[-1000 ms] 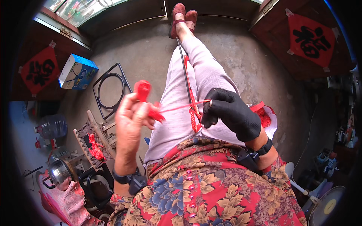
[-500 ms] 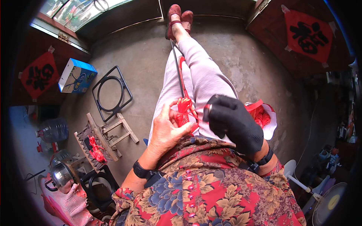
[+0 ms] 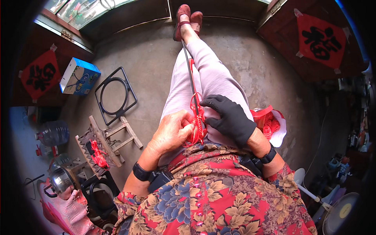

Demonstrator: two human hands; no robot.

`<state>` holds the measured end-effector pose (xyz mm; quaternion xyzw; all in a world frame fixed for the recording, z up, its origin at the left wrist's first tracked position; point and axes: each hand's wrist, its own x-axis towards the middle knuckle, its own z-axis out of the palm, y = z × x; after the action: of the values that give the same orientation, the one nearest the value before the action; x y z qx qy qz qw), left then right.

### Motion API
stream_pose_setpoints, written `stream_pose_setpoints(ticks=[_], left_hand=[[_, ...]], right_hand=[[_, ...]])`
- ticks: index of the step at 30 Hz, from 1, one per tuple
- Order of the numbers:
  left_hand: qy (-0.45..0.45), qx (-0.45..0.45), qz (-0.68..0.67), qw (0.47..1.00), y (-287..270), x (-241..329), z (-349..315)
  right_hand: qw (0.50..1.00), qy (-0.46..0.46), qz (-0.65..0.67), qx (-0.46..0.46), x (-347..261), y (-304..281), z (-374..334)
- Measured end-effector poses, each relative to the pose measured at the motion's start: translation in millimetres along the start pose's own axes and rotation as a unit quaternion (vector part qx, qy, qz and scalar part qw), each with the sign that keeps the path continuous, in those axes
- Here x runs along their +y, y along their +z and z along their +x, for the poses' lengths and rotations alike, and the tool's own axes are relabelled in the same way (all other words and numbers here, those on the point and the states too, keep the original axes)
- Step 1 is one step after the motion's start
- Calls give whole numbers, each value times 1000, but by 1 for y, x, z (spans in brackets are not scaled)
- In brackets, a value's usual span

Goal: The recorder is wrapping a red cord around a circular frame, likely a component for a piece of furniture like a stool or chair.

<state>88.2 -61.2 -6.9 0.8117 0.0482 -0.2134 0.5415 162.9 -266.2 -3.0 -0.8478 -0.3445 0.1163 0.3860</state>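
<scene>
Over my lap, my bare left hand (image 3: 172,131) is closed, thumb and fingers pinching a red cord bundle (image 3: 199,123) with braided and looped strands. A thin dark rod (image 3: 189,72) runs from near my feet along my legs to the cord, and some loops lie round its near end. My right hand (image 3: 231,119), in a black glove, is just right of the bundle. Its thumb and fingers are apart, with fingertips close to the loops; whether they touch is unclear. Part of the bundle is hidden behind my left fingers.
Beside my right thigh sits a white-and-red bag (image 3: 279,131) holding red cord. At left are a wooden folding stool (image 3: 111,145) with another red cord bundle (image 3: 98,154), a black square frame (image 3: 116,96) and a blue box (image 3: 80,77). A white fan (image 3: 340,213) stands lower right.
My right hand has opened from a curled shape and moved left toward the cord. The cord bundle has dropped lower and its loops have spread round the rod. My left hand still pinches it.
</scene>
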Motion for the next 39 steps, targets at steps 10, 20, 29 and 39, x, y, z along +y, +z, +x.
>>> stream_pose_setpoints(ticks=[10, 20, 29, 39], left_hand=[[48, 4, 138, 989, 5, 7, 14], [53, 143, -123, 981, 9, 0, 1], [14, -71, -505, 860, 2, 18, -18], [45, -101, -708, 697, 7, 19, -13]], right_hand=[[997, -32, -61, -42, 0, 1, 0], [956, 125, 262, 36, -5, -20, 1], [817, 218, 527, 79, -44, -58, 3], [748, 220, 624, -46, -81, -76, -16]])
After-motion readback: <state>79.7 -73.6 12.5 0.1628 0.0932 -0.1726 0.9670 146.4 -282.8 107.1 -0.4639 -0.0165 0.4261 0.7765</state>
